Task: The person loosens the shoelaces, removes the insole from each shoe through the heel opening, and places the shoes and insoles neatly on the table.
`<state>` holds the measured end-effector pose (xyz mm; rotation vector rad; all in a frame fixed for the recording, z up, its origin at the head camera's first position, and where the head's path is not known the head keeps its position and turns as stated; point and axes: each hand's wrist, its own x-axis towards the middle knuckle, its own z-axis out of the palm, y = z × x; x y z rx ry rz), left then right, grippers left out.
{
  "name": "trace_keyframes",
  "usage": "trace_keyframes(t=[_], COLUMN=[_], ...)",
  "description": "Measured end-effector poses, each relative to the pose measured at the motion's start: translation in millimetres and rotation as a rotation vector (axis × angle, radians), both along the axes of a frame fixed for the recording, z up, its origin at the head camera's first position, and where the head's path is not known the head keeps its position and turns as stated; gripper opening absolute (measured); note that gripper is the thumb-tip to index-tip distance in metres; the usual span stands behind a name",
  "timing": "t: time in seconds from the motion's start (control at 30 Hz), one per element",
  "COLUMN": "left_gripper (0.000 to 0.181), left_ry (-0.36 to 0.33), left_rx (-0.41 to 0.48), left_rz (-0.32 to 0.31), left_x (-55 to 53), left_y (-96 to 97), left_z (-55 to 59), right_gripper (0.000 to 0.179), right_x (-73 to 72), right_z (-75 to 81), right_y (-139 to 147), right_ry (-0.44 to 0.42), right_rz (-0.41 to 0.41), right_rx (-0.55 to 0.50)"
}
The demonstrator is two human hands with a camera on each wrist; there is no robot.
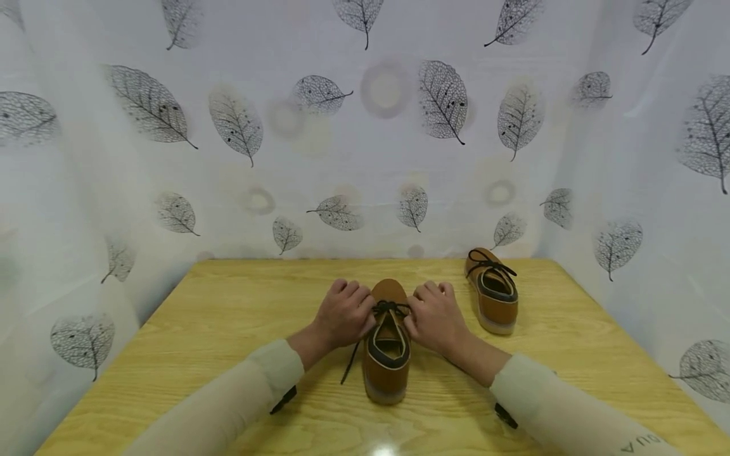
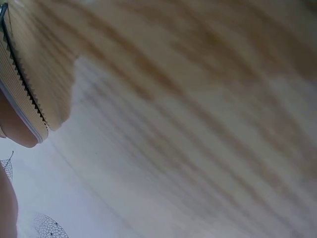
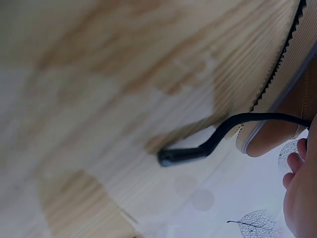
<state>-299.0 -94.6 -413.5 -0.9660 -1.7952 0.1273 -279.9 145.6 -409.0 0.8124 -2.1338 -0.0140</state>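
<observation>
A brown lace-up shoe (image 1: pixel 386 380) sits in the middle of the table, heel toward me. Its black shoelace (image 1: pixel 390 307) is knotted over the tongue. My left hand (image 1: pixel 346 313) pinches the lace on the left side of the knot, and my right hand (image 1: pixel 436 316) does the same on the right, fingers curled. One lace end dangles down the shoe's left side. In the right wrist view a black lace tip (image 3: pixel 183 154) hangs beside the ribbed sole (image 3: pixel 282 79). The left wrist view catches only the toe part of the shoe (image 2: pixel 22 89) and a sliver of the hand.
A second brown shoe (image 1: pixel 498 301), its black lace tied in a bow, stands at the back right of the wooden table (image 1: pixel 256 285). A white curtain (image 1: pixel 365 152) printed with leaves closes off the back and both sides.
</observation>
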Motion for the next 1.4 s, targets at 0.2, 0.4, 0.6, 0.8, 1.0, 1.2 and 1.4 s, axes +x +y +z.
trace_keyframes(t=[0.2,0.4,0.6,0.8,1.0,1.2,1.4], left_gripper=[0.025,0.026,0.016,0.013,0.02,0.024,0.023], left_ry=[0.01,-0.007,-0.03,-0.026,-0.065,-0.122,-0.114], left_rx=[0.026,0.028,0.037,0.007,-0.07,-0.096,-0.097], left_rz=[0.045,0.067,0.062,0.087,0.139,0.204,0.209], left_x=[-0.8,-0.9,-0.7,-3.1,-3.3,-1.7,-2.7], left_y=[1.6,1.3,-2.8,-8.8,-9.4,-8.9,-9.6], left_z=[-1.0,-1.8,-0.4,0.1,-1.0,-2.1,-5.8], right_gripper=[0.016,0.019,0.023,0.017,0.016,0.021,0.018], right_x=[0.3,-0.5,-0.7,0.1,-0.6,0.0,-0.5], right_z=[-2.0,-3.0,-2.6,-0.6,0.6,0.2,-3.0], right_y=[4.4,6.0,5.8,7.4,10.0,11.5,13.8], right_ry=[0.01,0.038,0.031,-0.004,-0.029,-0.046,-0.052], right_rz=[-0.005,0.014,0.019,-0.009,-0.03,-0.036,-0.046], right_rx=[0.009,0.017,0.021,0.036,0.041,0.05,0.051])
